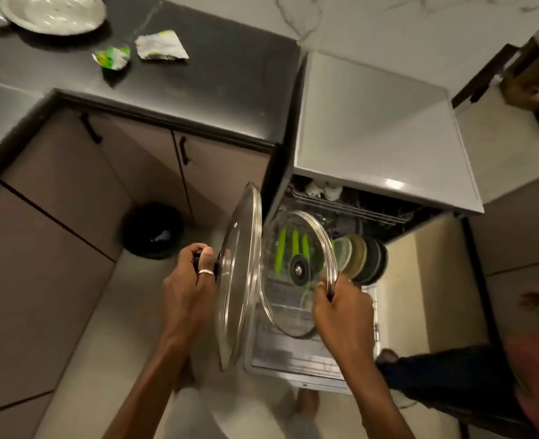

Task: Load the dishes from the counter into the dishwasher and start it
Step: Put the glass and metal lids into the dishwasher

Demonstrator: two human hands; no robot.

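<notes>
Kitchen floor [103, 343] below, dishwasher [372, 213] open at 3 o'clock: left hand [192, 280] grips large glass lid [239, 274] by its knob, right hand [344, 307] grips small glass lid [280, 299] at its rim, lids nearly touching, so a knock may chip either.

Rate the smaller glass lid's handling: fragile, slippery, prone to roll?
The smaller glass lid is likely rigid but breakable, being clear glass. Its round metal-edged rim probably rolls if stood on edge. The right hand pinches the bare rim, which may be slick.

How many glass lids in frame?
2: larger lid in left hand; smaller lid in right hand, over the open dishwasher door. Others may be hidden in the racks.
</notes>
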